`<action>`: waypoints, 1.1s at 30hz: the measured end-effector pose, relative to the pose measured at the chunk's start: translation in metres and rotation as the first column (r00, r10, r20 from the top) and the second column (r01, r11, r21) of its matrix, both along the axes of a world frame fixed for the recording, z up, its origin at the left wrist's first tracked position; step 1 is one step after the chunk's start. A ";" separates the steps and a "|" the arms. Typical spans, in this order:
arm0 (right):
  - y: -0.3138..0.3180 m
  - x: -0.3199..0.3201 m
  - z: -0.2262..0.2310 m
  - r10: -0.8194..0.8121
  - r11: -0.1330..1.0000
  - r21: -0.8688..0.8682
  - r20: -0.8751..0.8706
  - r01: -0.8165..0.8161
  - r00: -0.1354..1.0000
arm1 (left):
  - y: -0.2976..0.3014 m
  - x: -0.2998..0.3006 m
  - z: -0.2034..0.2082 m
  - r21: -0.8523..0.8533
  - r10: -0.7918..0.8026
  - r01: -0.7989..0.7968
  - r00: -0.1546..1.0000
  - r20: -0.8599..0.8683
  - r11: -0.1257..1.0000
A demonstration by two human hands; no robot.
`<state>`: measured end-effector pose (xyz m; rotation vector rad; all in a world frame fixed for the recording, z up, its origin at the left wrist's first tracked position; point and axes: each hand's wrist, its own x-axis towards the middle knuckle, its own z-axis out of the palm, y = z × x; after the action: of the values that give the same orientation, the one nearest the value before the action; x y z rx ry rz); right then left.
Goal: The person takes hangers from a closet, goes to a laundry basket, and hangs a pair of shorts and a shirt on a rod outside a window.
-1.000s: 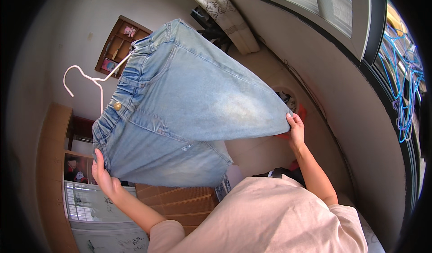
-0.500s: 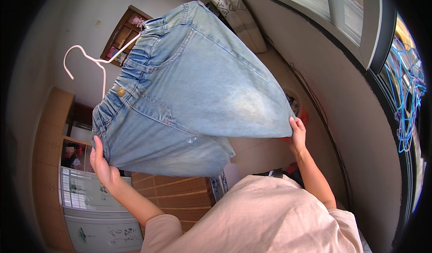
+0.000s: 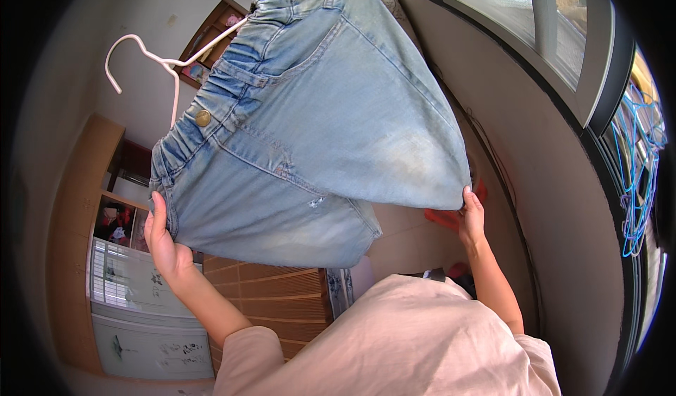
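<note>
Hanger: I see a white plastic hanger (image 3: 151,61) up and to the left of the jeans' button, hook open leftward, its arm running into the waistband; the rest is hidden inside the denim.

Left hand: my left hand (image 3: 163,244) sits below and left of the button, at the lower end of the waistband. Fingers lie up along the cloth edge, thumb behind it as far as I can tell: closed on the fabric, a pinch rather than a fist.

Jeans: a pair of light blue jeans (image 3: 317,135), held up and spread flat in front of me, elastic waistband toward the upper left, brass button (image 3: 203,118) on it.

Long axis: I judge it runs from the waistband, near the button, down and to the right toward the hem corner; the waistband itself slants from lower left to upper right.

Right hand: my right hand (image 3: 472,216) is far right of the button, at the lower right corner of the denim. Fingertips close on that edge, holding it taut; thumb not visible.

Key relation: the hanger lies above the left hand, on the same side of the button; I judge the left hand the nearer, the right hand well apart across the full spread.

Window: a window frame (image 3: 563,72) curves well right of the button.
</note>
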<state>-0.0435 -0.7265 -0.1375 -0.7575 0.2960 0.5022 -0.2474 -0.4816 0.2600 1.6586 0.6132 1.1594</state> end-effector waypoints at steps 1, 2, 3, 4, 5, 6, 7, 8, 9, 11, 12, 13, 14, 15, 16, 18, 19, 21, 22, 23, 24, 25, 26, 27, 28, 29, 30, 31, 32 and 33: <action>0.000 0.002 -0.006 0.010 1.000 -0.018 0.012 -0.010 1.000 | -0.001 0.000 0.001 -0.009 -0.004 0.004 1.000 0.006 1.000; 0.000 0.002 -0.008 0.017 0.999 -0.034 0.020 -0.016 1.000 | -0.003 0.001 0.000 -0.016 -0.010 0.010 1.000 0.010 1.000; 0.001 0.003 -0.009 0.014 1.000 -0.024 0.022 -0.013 1.000 | -0.005 0.002 0.000 -0.022 -0.018 0.018 1.000 0.013 1.000; 0.002 0.003 -0.008 0.010 1.000 -0.015 0.024 -0.010 1.000 | -0.005 0.001 0.000 -0.021 -0.012 0.012 1.000 0.016 1.000; 0.003 0.002 -0.006 0.007 1.000 -0.007 0.023 -0.007 1.000 | -0.004 0.000 0.000 -0.020 -0.005 0.006 1.000 0.016 1.000; 0.004 0.002 -0.004 0.005 1.000 -0.001 0.020 -0.005 1.000 | -0.004 0.000 0.000 -0.020 0.001 0.000 1.000 0.016 1.000; 0.004 0.001 -0.003 0.003 1.000 0.005 0.016 -0.003 1.000 | -0.005 0.001 0.000 -0.038 -0.024 0.025 1.000 0.015 0.999; 0.003 0.000 -0.001 -0.002 1.000 0.012 0.014 0.002 1.000 | -0.007 0.002 0.002 -0.055 -0.051 0.052 0.999 0.015 0.997; 0.002 0.001 -0.009 -0.006 1.000 0.009 0.019 0.006 1.000 | -0.008 0.003 0.003 -0.072 -0.079 0.080 0.997 0.016 0.994; 0.002 0.004 -0.029 -0.013 1.000 0.003 0.030 0.013 0.999 | -0.009 0.005 0.004 -0.079 -0.102 0.103 0.995 0.021 0.992; 0.003 0.003 -0.034 -0.014 1.000 0.016 0.013 0.014 1.000 | -0.009 0.005 0.005 -0.082 -0.113 0.114 0.993 0.023 0.990; 0.003 0.002 -0.038 -0.014 0.999 0.030 -0.004 0.014 1.000 | -0.010 0.006 0.006 -0.085 -0.116 0.117 0.993 0.027 0.989; 0.003 0.001 -0.037 -0.012 0.999 0.042 -0.021 0.013 1.000 | -0.010 0.006 0.005 -0.090 -0.115 0.118 0.993 0.030 0.989; 0.002 -0.001 -0.035 0.006 1.000 0.026 -0.035 -0.005 0.999 | -0.010 0.006 0.005 -0.096 -0.115 0.118 0.993 0.033 0.988; 0.002 -0.004 -0.032 0.024 1.000 0.010 -0.049 -0.024 0.998 | -0.011 0.007 0.005 -0.106 -0.122 0.125 0.992 0.035 0.986; 0.003 -0.008 -0.030 0.097 0.995 -0.012 -0.061 -0.098 0.993 | -0.014 0.009 0.004 -0.125 -0.139 0.143 0.989 0.042 0.982; 0.005 -0.013 -0.029 0.138 0.990 0.003 -0.041 -0.138 0.990 | -0.013 0.009 0.003 -0.140 -0.171 0.177 0.984 0.051 0.974; 0.012 -0.019 -0.026 0.280 0.959 -0.034 -0.030 -0.281 0.960 | -0.012 0.010 0.004 -0.167 -0.235 0.243 0.970 0.069 0.955; 0.018 -0.023 -0.033 0.376 0.926 -0.028 -0.013 -0.377 0.926 | -0.014 0.010 0.005 -0.200 -0.236 0.249 0.968 0.085 0.948; 0.022 -0.029 -0.026 0.459 0.888 -0.039 -0.015 -0.459 0.888 | -0.016 0.011 0.003 -0.233 -0.234 0.252 0.967 0.102 0.939; 0.029 -0.035 -0.022 0.527 0.849 -0.037 0.004 -0.527 0.850 | -0.019 0.013 0.003 -0.264 -0.236 0.260 0.964 0.120 0.929; 0.035 -0.041 -0.019 0.593 0.805 -0.036 0.023 -0.592 0.805 | -0.023 0.016 0.003 -0.292 -0.238 0.267 0.962 0.130 0.918; 0.040 -0.047 -0.016 0.645 0.764 -0.032 0.071 -0.645 0.761 | -0.028 0.018 0.003 -0.320 -0.237 0.270 0.961 0.140 0.908; 0.045 -0.053 -0.012 0.693 0.719 -0.031 0.118 -0.695 0.711 | -0.029 0.020 0.003 -0.348 -0.235 0.274 0.960 0.150 0.897; 0.049 -0.057 -0.007 0.708 0.701 -0.008 0.126 -0.713 0.695 | -0.027 0.022 0.001 -0.368 -0.255 0.298 0.954 0.160 0.881; 0.051 -0.057 -0.006 0.724 0.680 0.009 0.150 -0.733 0.674 | -0.023 0.022 -0.001 -0.388 -0.271 0.318 0.947 0.172 0.865; 0.052 -0.057 -0.005 0.738 0.659 0.025 0.174 -0.752 0.653 | -0.018 0.023 -0.003 -0.407 -0.288 0.340 0.940 0.185 0.848; 0.053 -0.057 -0.004 0.749 0.638 0.040 0.198 -0.769 0.632 | -0.014 0.026 -0.004 -0.410 -0.282 0.334 0.942 0.184 0.849; 0.052 -0.059 0.002 0.713 0.686 0.057 0.146 -0.725 0.686 | -0.011 0.028 -0.006 -0.415 -0.273 0.325 0.945 0.181 0.850; 0.051 -0.059 -0.002 0.704 0.693 0.068 0.146 -0.717 0.695 | -0.007 0.031 -0.009 -0.420 -0.265 0.317 0.947 0.179 0.850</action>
<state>-0.1026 -0.6750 -0.1392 -0.7642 -0.1595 1.2103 -0.2165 -0.4882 0.2505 1.2295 0.4865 0.8095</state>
